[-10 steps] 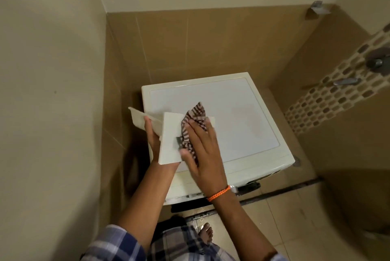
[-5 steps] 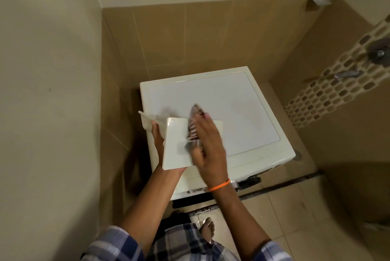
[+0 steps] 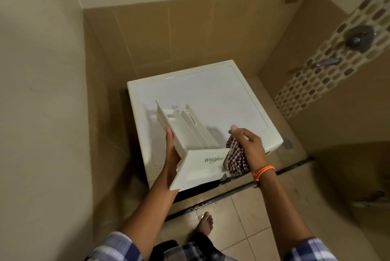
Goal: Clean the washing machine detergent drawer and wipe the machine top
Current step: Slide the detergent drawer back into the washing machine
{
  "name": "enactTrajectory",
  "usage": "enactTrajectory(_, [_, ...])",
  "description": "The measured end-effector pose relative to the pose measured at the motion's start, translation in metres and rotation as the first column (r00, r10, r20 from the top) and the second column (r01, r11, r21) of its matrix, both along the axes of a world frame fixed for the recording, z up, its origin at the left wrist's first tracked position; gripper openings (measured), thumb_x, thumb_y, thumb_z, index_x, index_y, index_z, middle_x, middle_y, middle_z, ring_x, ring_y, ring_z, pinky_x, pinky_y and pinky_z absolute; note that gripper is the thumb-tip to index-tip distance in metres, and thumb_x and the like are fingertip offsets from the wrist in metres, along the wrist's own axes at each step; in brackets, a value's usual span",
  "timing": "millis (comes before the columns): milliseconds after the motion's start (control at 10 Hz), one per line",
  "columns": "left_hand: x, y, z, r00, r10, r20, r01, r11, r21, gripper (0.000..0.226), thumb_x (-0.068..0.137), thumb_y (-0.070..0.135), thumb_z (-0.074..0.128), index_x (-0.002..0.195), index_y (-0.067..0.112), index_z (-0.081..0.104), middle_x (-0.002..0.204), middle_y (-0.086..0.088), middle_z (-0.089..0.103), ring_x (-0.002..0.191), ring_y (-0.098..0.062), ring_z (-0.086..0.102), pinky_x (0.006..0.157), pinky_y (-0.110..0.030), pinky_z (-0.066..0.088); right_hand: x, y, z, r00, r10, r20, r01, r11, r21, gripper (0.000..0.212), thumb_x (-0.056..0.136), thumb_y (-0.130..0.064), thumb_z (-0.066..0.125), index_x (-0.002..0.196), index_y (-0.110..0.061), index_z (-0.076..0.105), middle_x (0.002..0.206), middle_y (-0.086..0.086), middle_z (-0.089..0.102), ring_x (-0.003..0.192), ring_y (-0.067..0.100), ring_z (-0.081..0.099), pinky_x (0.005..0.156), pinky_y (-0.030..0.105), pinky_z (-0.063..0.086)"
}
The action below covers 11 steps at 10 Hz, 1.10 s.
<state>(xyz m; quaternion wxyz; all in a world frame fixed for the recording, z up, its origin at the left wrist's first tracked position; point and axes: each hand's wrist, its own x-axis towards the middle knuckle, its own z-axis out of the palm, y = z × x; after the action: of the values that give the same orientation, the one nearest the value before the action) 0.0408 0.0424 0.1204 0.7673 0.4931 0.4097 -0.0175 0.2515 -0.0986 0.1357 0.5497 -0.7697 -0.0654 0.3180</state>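
Since 0.5 s earlier the left hand (image 3: 172, 155) had turned the detergent drawer (image 3: 190, 144) compartments-up at frame centre above the machine top (image 3: 211, 96), gripping its side, while the right hand (image 3: 249, 144), loosely holding the checked cloth (image 3: 235, 159), had come off; wiping the compartments probably came next.

Left hand (image 3: 172, 151) gripping, right hand (image 3: 250, 144) clutching.

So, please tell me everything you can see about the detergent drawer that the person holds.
The detergent drawer is white, plastic by its look, and taken out of the machine. It is held above the washing machine top, open side up, with long compartments divided by thin walls. Its flat front panel, printed "Whirlpool", faces the camera. The left hand grips its left side. The right hand holds a checked cloth at the panel's right end.
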Motion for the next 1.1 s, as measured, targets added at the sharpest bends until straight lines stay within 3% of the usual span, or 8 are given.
enactTrajectory(100, [-0.009, -0.015, 0.012, 0.99, 0.082, -0.112, -0.079, 0.996, 0.029, 0.028, 0.1, 0.048, 0.068, 0.115, 0.067, 0.054, 0.113, 0.051, 0.063, 0.135, -0.008, 0.059, 0.101, -0.01, 0.045, -0.003, -0.017, 0.001, 0.964, 0.264, 0.019, -0.26, 0.958, -0.122, 0.043, 0.083, -0.058, 0.081, 0.118, -0.033, 0.079, 0.11, -0.008, 0.08, 0.108, 0.013, 0.073, 0.102, 0.037, 0.055])
enactTrajectory(200, [0.009, -0.011, 0.005, 0.989, 0.139, -0.047, -0.145, 0.978, -0.147, 0.07, 0.093, 0.084, 0.028, 0.133, 0.04, 0.064, 0.102, 0.012, 0.082, 0.1, -0.014, 0.078, 0.086, -0.029, 0.058, -0.012, -0.03, 0.003, 0.901, 0.417, 0.119, -0.363, 0.876, -0.317, 0.05, 0.083, -0.06, 0.081, 0.129, -0.043, 0.073, 0.129, -0.01, 0.074, 0.12, 0.008, 0.067, 0.111, 0.039, 0.051])
enactTrajectory(300, [0.003, -0.013, -0.018, 0.989, 0.046, -0.142, -0.061, 0.993, -0.105, 0.099, 0.077, 0.096, 0.024, 0.148, 0.037, 0.057, 0.114, 0.005, 0.078, 0.106, -0.018, 0.072, 0.077, -0.033, 0.056, -0.025, -0.039, 0.008, 0.665, 0.714, 0.218, -0.268, 0.501, -0.823, 0.055, 0.089, -0.055, 0.074, 0.142, -0.047, 0.061, 0.133, 0.001, 0.07, 0.121, 0.025, 0.067, 0.099, 0.039, 0.054])
enactTrajectory(400, [-0.011, -0.027, -0.026, 0.976, -0.066, -0.207, 0.049, 0.995, -0.083, 0.088, 0.084, 0.092, 0.021, 0.141, 0.037, 0.06, 0.106, 0.008, 0.074, 0.097, -0.012, 0.07, 0.07, -0.03, 0.056, -0.039, -0.046, 0.007, 0.641, 0.699, 0.317, -0.167, 0.53, -0.831, 0.055, 0.094, -0.064, 0.064, 0.146, -0.045, 0.058, 0.131, 0.003, 0.071, 0.119, 0.028, 0.068, 0.093, 0.038, 0.055])
enactTrajectory(500, [-0.012, -0.047, -0.009, 0.979, -0.106, -0.174, 0.083, 0.988, -0.134, 0.067, 0.098, 0.078, 0.013, 0.112, 0.037, 0.064, 0.074, 0.015, 0.076, 0.064, -0.003, 0.074, 0.049, -0.016, 0.054, -0.058, -0.054, -0.004, 0.798, 0.512, 0.317, -0.266, 0.772, -0.577, 0.068, 0.092, -0.07, 0.062, 0.154, -0.043, 0.049, 0.143, 0.002, 0.066, 0.132, 0.025, 0.061, 0.107, 0.043, 0.053])
enactTrajectory(700, [-0.039, -0.063, -0.037, 0.976, -0.162, -0.146, 0.14, 0.979, -0.145, 0.078, 0.091, 0.086, 0.011, 0.112, 0.042, 0.071, 0.098, 0.011, 0.082, 0.09, -0.005, 0.078, 0.08, -0.028, 0.057, -0.1, -0.078, -0.035, 0.89, 0.272, 0.365, -0.147, 0.931, -0.335, 0.067, 0.09, -0.038, 0.078, 0.152, -0.033, 0.054, 0.114, -0.009, 0.077, 0.101, 0.013, 0.075, 0.094, 0.034, 0.061])
enactTrajectory(1000, [-0.094, -0.101, -0.087, 0.976, 0.101, -0.193, -0.1, 0.995, 0.016, 0.08, 0.09, 0.09, 0.035, 0.147, 0.038, 0.058, 0.146, 0.004, 0.066, 0.134, -0.021, 0.063, 0.118, -0.052, 0.045, -0.162, -0.095, -0.094, 0.799, 0.472, 0.373, -0.164, 0.768, -0.619, 0.062, 0.097, -0.039, 0.062, 0.157, -0.036, 0.044, 0.093, -0.004, 0.076, 0.084, 0.019, 0.072, 0.076, 0.041, 0.062])
enactTrajectory(1100, [-0.105, -0.11, -0.096, 0.963, 0.128, -0.239, -0.113, 0.991, 0.077, 0.069, 0.107, 0.065, 0.036, 0.163, 0.023, 0.039, 0.167, 0.002, 0.04, 0.156, -0.022, 0.035, 0.123, -0.034, 0.024, -0.186, -0.101, -0.114, 0.71, 0.597, 0.374, -0.206, 0.683, -0.7, 0.071, 0.101, -0.041, 0.059, 0.164, -0.043, 0.024, 0.076, -0.003, 0.067, 0.072, 0.019, 0.067, 0.075, 0.037, 0.058])
